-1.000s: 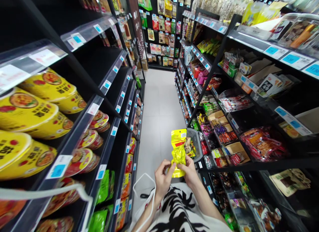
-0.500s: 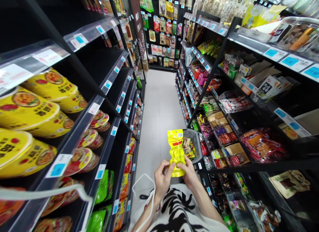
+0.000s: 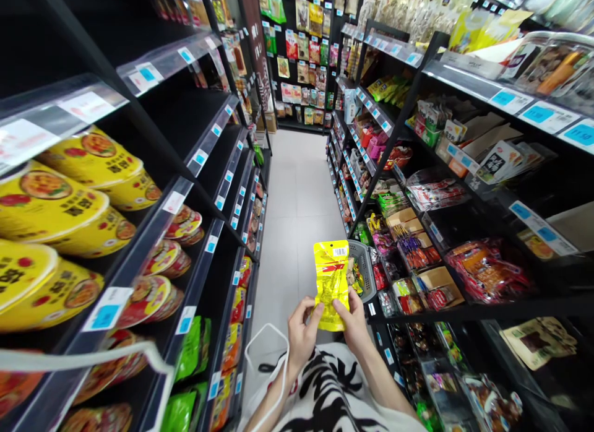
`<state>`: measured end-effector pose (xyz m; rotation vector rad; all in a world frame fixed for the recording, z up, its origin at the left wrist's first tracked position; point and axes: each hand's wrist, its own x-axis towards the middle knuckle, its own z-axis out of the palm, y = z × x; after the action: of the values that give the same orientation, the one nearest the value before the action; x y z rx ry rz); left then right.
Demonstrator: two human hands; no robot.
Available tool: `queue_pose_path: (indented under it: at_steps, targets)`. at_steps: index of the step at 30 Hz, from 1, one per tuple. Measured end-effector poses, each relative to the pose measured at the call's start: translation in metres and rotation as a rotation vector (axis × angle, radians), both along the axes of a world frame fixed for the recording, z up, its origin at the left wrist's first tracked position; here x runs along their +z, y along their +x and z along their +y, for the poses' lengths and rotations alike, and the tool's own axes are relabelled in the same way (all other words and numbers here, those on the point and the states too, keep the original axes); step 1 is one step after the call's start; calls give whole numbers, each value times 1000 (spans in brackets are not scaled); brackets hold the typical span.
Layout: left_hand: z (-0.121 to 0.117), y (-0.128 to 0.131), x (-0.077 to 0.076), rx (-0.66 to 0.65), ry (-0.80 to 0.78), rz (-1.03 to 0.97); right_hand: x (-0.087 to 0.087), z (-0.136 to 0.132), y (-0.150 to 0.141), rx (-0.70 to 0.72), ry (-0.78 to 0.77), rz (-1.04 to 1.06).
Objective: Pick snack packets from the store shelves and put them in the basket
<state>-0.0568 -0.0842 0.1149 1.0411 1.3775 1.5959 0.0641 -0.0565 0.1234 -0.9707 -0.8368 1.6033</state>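
A shiny yellow snack packet [image 3: 331,277] stands upright before me, its printed side with a barcode and a red band facing my way. My left hand [image 3: 303,325] pinches its lower left edge, thumb on the front. At the lower right, my right hand [image 3: 353,320] grips it the same way, closed with the thumb pressed on the front. Just behind the packet, partly hidden by it, is a grey plastic basket [image 3: 366,274] with several small packets [image 3: 355,277] inside. A white cord [image 3: 281,358] runs beside my left forearm.
On the left, a black shelf holds yellow noodle tubs [image 3: 51,197], smaller cups [image 3: 167,257] and green packets [image 3: 192,348]. The right shelf [image 3: 399,129] carries bagged snacks in trays [image 3: 492,268]. A tiled aisle floor [image 3: 297,172] leads to a wall of hanging packets [image 3: 304,48].
The packet has turned slightly and looks flatter and wider, covering more of the basket. Both hands keep their hold, with the right hand shifted slightly to the right.
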Motion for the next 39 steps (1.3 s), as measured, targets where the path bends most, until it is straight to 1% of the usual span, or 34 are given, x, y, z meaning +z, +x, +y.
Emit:
queue_pose_path:
  at_steps: [6,9,12,14,19,22,27,32,36,39]
  targets:
    - [0,1,1,-14,-32,17,1,1,0,-14,1,-18]
    - [1,3,-1,47,-24,31,4,2,1,-4,6,-19]
    - [0,3,-3,130,26,49,4,2,1,-1,10,-10]
    - [0,2,-3,138,77,111,3,2,2,14,19,-6]
    - [-1,-2,3,152,180,391,0,3,2,28,52,-48]
    - [-1,-3,8,167,240,465,2,4,1,24,88,-111]
    - [1,-4,11,88,337,573,5,5,0,35,100,-141]
    - [3,-5,12,51,356,587,5,5,1,46,78,-134]
    - [6,-7,10,26,358,554,3,7,-2,34,96,-141]
    - [6,-7,7,-41,318,445,4,6,-6,-48,192,-271]
